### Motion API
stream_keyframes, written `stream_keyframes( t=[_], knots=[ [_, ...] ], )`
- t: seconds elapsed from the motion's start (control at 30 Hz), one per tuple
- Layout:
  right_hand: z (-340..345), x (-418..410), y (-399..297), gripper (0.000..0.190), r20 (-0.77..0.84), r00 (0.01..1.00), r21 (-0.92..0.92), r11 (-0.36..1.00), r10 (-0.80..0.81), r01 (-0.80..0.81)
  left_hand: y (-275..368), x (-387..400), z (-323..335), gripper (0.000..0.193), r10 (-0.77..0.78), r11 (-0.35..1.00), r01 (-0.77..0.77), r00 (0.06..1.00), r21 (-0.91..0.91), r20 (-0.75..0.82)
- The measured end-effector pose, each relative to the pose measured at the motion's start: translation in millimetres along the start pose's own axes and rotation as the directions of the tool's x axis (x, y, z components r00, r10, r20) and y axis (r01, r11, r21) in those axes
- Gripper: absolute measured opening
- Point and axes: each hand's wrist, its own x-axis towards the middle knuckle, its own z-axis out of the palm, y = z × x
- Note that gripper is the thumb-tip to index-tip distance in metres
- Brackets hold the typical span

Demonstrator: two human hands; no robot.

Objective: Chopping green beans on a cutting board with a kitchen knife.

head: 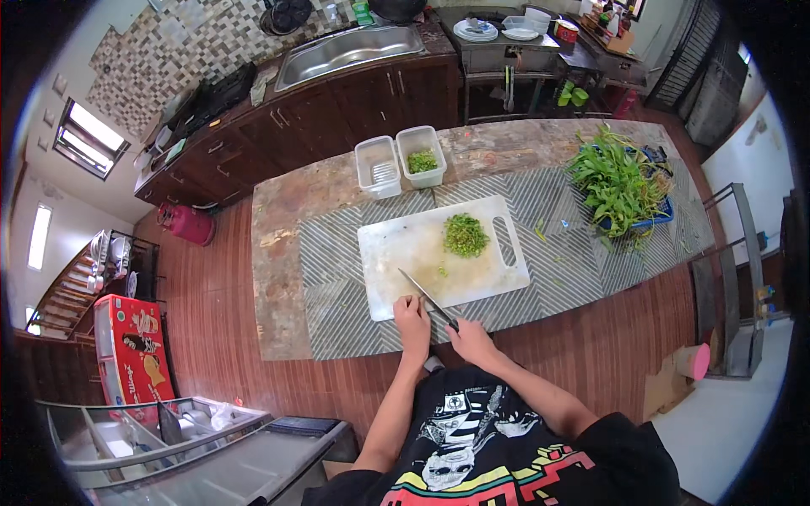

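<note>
My right hand [470,340] grips the dark handle of a kitchen knife [428,297], whose blade points up and left over the white plastic cutting board [405,253]. My left hand [412,316] rests at the board's near edge beside the blade, its fingers bent; whether something small is under them cannot be told. A heap of chopped green vegetable [466,235] lies on the board near its handle slot, with a few bits below it. Beyond the board stand two clear plastic containers: the right one [423,180] holds chopped greens, and the left one [378,167] shows no greens.
Leafy green stalks [607,180] overflow a blue plastic basket [661,212] at the table's right. Striped covering [563,253] lies under the board on the worn table [278,265]. A counter with a steel sink [351,57] runs behind.
</note>
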Motion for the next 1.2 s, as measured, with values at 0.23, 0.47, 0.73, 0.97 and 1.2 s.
stream_keyframes(
  t=[0.23, 0.47, 0.73, 0.97, 1.2],
  knots=[
    [3.6, -5.3, -9.9, 0.03, -0.021, 0.999, 0.091, 0.995, 0.035, -0.033, 2.9, -3.9, 4.5, 0.01, -0.048, 0.999, 0.048, 0.998, 0.008, -0.035],
    [6.9, -7.7, -11.1, 0.03, -0.029, 0.998, 0.069, 0.996, 0.05, -0.048, 0.5, -4.1, 5.7, 0.009, -0.046, 0.999, 0.046, 0.997, 0.01, -0.054],
    [14.2, -0.6, -19.5, 0.031, 0.002, 0.997, -0.11, 0.991, 0.077, -0.077, 0.7, -1.4, 3.8, 0.009, -0.027, 0.999, 0.028, 0.999, 0.04, -0.029],
    [-2.9, 4.8, -12.1, 0.035, -0.041, 0.996, -0.157, 0.984, 0.076, -0.081, 2.6, 0.4, 1.1, 0.007, -0.004, 1.0, 0.004, 1.0, -0.005, -0.005],
    [-49.8, 38.1, 11.9, 0.035, -0.124, 0.992, -0.117, 0.992, 0.033, -0.048, 10.3, 9.7, 4.2, 0.007, 0.026, 1.0, -0.026, 0.998, 0.0, 0.061]
  ],
)
